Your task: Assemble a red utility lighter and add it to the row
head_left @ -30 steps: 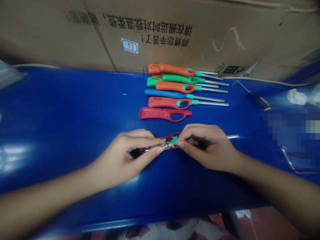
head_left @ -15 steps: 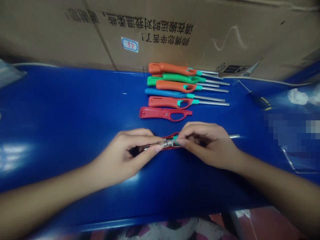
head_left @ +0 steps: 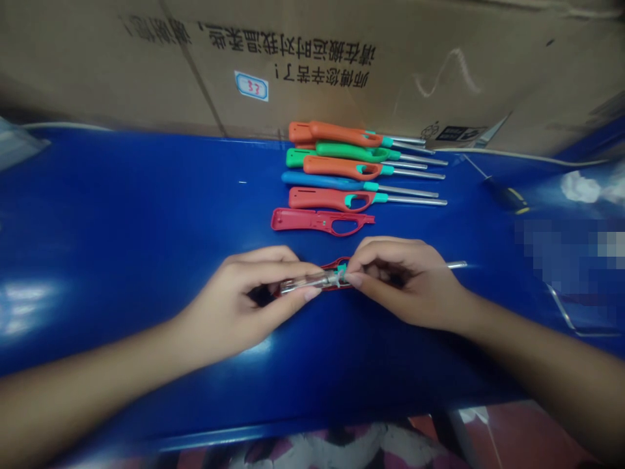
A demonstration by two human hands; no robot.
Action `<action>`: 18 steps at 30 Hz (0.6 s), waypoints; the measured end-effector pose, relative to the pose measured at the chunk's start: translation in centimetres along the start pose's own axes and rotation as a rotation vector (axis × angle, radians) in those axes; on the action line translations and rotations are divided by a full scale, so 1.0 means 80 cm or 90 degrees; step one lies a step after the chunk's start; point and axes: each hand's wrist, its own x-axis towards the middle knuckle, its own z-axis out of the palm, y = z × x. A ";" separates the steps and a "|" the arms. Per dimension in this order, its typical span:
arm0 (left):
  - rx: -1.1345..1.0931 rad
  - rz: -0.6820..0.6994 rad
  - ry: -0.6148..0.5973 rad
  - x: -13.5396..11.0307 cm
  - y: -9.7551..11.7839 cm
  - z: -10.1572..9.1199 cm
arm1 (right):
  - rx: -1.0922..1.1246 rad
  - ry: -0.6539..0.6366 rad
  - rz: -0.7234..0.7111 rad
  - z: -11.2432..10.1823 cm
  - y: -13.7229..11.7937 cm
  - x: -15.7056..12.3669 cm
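Observation:
Between the thumb and fingers of my left hand (head_left: 254, 286) is a clear fuel tank (head_left: 303, 283) with a metallic shine. It lies over the opened red half-shell (head_left: 333, 264) of a lighter, its right end against a teal trigger piece (head_left: 341, 273). My right hand (head_left: 415, 277) is closed round the front of this lighter, thumb and fingertips pinched at the teal piece. Beyond that hand the lighter's metal tube (head_left: 458, 264) sticks out. The other red half-shell (head_left: 299, 220) lies inner side up just behind my hands.
Several long-nosed lighters (head_left: 336, 168) in orange, green, blue and red lie in a stack at the back. A large cardboard box (head_left: 146, 78) stands behind them. To the right are a screwdriver (head_left: 508, 195) and crumpled white material (head_left: 581, 187) on the blue table (head_left: 122, 215).
My left hand has tilted the fuel tank, so more of its clear body shows between my fingers. My right hand keeps its place on the lighter.

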 end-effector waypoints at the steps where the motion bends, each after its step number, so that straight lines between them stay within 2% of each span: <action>1: 0.007 0.007 0.015 0.000 0.001 0.000 | -0.001 -0.001 0.000 -0.001 0.000 -0.001; 7: 0.032 0.008 0.051 0.000 0.002 0.001 | -0.003 -0.005 -0.015 -0.001 0.001 -0.002; 18: 0.020 0.018 0.028 -0.002 -0.003 0.000 | -0.010 0.006 -0.011 0.004 0.002 0.002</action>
